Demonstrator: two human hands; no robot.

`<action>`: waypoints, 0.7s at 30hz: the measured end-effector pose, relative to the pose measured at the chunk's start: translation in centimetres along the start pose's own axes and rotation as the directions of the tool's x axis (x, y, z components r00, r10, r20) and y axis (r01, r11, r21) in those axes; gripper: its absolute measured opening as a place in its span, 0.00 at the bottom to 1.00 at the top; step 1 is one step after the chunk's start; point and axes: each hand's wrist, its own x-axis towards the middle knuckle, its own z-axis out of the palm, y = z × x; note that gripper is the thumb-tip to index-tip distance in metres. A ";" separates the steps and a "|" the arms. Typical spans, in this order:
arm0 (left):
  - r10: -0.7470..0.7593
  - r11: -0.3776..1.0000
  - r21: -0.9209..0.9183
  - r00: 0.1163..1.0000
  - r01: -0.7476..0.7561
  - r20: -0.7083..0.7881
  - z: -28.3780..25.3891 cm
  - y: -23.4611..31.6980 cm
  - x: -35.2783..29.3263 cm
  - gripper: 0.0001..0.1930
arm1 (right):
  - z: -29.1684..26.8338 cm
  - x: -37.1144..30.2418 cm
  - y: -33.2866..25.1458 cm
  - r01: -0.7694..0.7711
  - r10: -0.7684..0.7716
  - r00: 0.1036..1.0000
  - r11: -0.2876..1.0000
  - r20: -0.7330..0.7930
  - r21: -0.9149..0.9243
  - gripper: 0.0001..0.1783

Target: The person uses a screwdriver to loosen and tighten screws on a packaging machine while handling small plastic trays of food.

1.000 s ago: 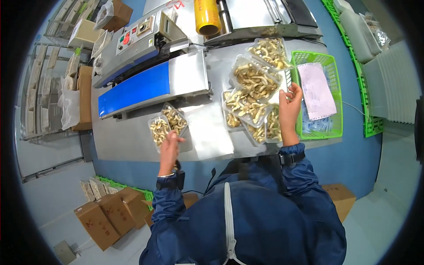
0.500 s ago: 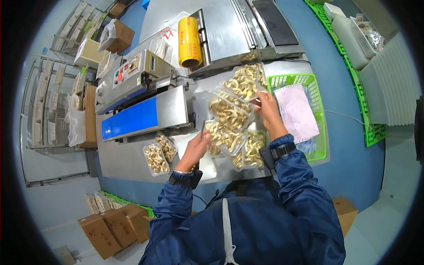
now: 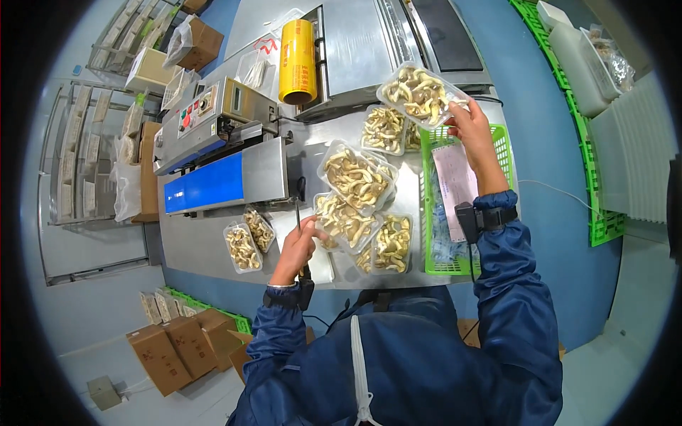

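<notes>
My right hand [image 3: 469, 124] is closed on the near right edge of a clear plastic tray of mushrooms [image 3: 419, 94]. That tray is raised and tilted above the far end of the green basket. My left hand [image 3: 297, 248] is closed around a slim dark tool [image 3: 298, 211] that points away from me; its exact kind does not show. Beside those fingers, a mushroom tray [image 3: 346, 221] lies in a pile, with another tray [image 3: 357, 176] resting partly over it. One more full tray [image 3: 392, 243] sits at the table's near side, and another tray [image 3: 383, 130] stands farther back.
The green basket [image 3: 465, 268] at the right holds a pink written sheet [image 3: 455, 174] and blue packets. Two small mushroom trays [image 3: 242, 248] sit at the left. Behind them is a machine with a blue belt [image 3: 206, 186]. A yellow film roll [image 3: 298, 60] stands at a steel wrapping machine.
My right hand has lifted a mushroom tray from the pile, carrying it away and to the right. My left hand has shifted slightly left, still with the slim tool.
</notes>
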 end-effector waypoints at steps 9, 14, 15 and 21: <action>-0.044 0.999 0.027 0.995 0.047 -0.092 0.5 1.1 -0.5 0.26 | -0.5 3.0 3.7 0.079 -0.113 0.993 0.879 -0.044 -0.471 0.35; 0.022 0.998 0.067 0.992 -0.013 -0.127 0.6 2.6 1.0 0.23 | -1.2 3.2 3.7 0.092 -0.128 0.990 0.903 -0.060 -0.420 0.33; -0.013 0.998 0.065 0.987 0.024 -0.157 0.9 3.1 1.5 0.25 | -1.4 3.0 3.2 0.055 -0.063 0.998 0.957 -0.018 -0.284 0.30; 0.075 0.993 0.106 0.972 -0.052 -0.224 1.9 4.9 5.5 0.32 | -1.3 4.8 2.6 -0.146 0.182 0.937 0.979 0.297 -0.142 0.32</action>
